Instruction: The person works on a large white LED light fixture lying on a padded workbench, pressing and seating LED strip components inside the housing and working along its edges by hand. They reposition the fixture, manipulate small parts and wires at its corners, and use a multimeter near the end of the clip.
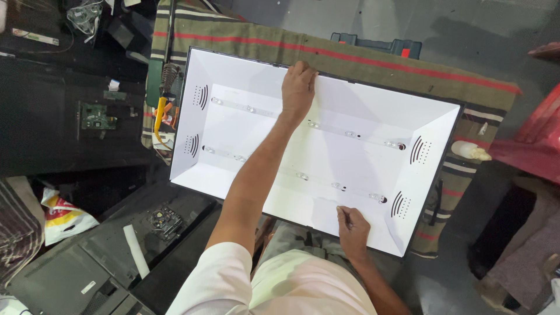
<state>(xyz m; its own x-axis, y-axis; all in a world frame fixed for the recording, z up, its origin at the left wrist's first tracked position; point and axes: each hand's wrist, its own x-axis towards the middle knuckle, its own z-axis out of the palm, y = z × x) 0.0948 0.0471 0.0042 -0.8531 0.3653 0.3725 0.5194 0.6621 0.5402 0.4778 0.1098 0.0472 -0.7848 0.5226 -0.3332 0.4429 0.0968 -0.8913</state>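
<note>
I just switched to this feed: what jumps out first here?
The big white backlight panel fills the middle, lying on a striped cloth, with two rows of small LED lenses across it. The left hand rests at its far edge and the right hand at its near edge. A green circuit board lies far left.

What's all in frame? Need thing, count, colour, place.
panel tray: 1, white, centre, on the blanket
light strips: 2 rows, clear lenses, across the tray
blanket: 1, olive with red stripes, under the tray
circuit board: 1, green, left bench
snack bag: 1, white, red and yellow, lower left
case: 1, dark green, top
left hand: on the tray's far edge
right hand: at the near edge, pinching something thin; cannot tell what
</note>
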